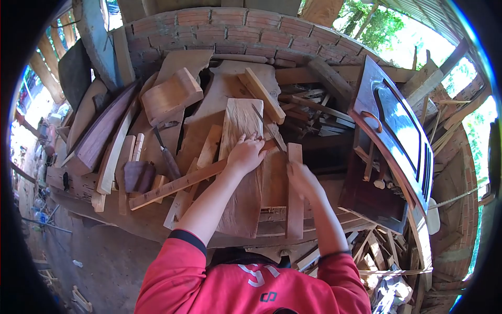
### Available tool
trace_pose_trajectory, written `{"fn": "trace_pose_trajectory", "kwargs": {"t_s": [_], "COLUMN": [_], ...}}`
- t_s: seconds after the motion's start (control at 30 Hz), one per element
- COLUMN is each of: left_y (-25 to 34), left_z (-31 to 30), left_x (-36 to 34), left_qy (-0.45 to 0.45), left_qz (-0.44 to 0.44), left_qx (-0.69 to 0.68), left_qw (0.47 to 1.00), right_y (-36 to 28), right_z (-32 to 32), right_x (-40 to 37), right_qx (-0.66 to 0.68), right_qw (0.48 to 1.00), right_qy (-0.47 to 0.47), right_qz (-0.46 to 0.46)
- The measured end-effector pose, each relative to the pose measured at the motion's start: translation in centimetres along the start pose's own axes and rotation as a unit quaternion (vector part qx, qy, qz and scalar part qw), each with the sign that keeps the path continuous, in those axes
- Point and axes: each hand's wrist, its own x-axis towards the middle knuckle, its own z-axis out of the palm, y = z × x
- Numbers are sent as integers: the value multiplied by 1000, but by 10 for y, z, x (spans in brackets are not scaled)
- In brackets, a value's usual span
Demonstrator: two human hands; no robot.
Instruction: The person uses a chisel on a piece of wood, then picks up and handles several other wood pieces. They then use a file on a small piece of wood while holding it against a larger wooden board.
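My left hand (248, 155) lies over a long narrow wooden strip (180, 184), its fingers bent across it and pressing it onto a wide pale board (241, 118). The strip slants across the board, its far end just past my fingers. In my right hand (303, 180), closed in a fist, is a handsaw; its tapered blade (270, 129) points up and left across the strip's end. My fingers hide the saw's handle. Directly under the right fist stretches another reddish wooden piece (295, 217).
A chisel-like tool (168, 159) with a wooden handle rests at left, near a curved wooden block (172, 97). Boards and offcuts crowd the bench. At right leans a dark varnished panel (392, 131) with a handle. Behind is a brick wall (230, 31).
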Motion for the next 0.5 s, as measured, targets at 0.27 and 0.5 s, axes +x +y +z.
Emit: {"fn": "trace_pose_trajectory", "kwargs": {"t_s": [0.27,0.5], "left_y": [3,2], "left_z": [0,1], "left_x": [0,1], "left_qy": [-5,18], "left_qz": [-11,-10], "left_qx": [13,-18], "left_qw": [1000,1000], "right_y": [-9,60], "right_z": [7,14], "right_x": [29,-111], "right_qx": [50,30], "right_qw": [999,998], "right_qy": [-3,-3], "right_qz": [12,59]}}
